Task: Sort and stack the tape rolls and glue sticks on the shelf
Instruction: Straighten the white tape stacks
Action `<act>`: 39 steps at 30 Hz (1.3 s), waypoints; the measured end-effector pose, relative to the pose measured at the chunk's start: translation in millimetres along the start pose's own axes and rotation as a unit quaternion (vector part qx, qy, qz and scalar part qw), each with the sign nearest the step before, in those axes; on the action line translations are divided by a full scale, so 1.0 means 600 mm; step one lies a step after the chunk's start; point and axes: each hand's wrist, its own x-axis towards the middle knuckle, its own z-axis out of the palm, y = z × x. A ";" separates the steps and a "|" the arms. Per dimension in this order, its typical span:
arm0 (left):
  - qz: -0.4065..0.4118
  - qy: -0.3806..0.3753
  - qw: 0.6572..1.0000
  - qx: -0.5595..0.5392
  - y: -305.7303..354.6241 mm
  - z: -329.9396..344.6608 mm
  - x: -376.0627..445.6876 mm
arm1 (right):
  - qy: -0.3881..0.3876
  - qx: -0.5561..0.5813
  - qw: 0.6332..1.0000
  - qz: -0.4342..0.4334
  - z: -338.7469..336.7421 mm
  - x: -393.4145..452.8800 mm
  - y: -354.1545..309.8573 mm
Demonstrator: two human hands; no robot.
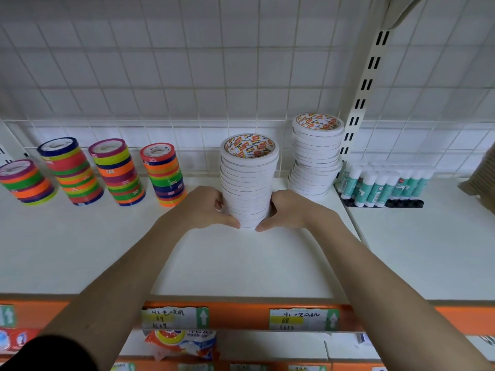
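At the centre of the frame the left hand [206,207] and right hand [288,210] clasp the base of a tall white tape stack [247,180] standing on the shelf [241,263], with coloured tape stacks [117,172] left and glue sticks [383,186] right.

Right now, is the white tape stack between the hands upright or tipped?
Upright. The white tape stack stands on the shelf, gripped low by the left hand and right hand.

Head view – close, angled down, facing shelf [241,263]
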 end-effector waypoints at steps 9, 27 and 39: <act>0.024 -0.029 0.997 -0.062 0.008 0.006 -0.009 | 0.010 0.042 0.999 -0.005 0.005 -0.004 0.003; 0.023 0.000 0.999 -0.037 0.005 0.015 -0.015 | 0.045 0.034 0.998 -0.004 0.011 -0.004 0.018; -0.018 -0.021 0.992 0.121 0.027 -0.028 -0.013 | -0.010 -0.037 0.999 0.000 -0.035 0.012 0.008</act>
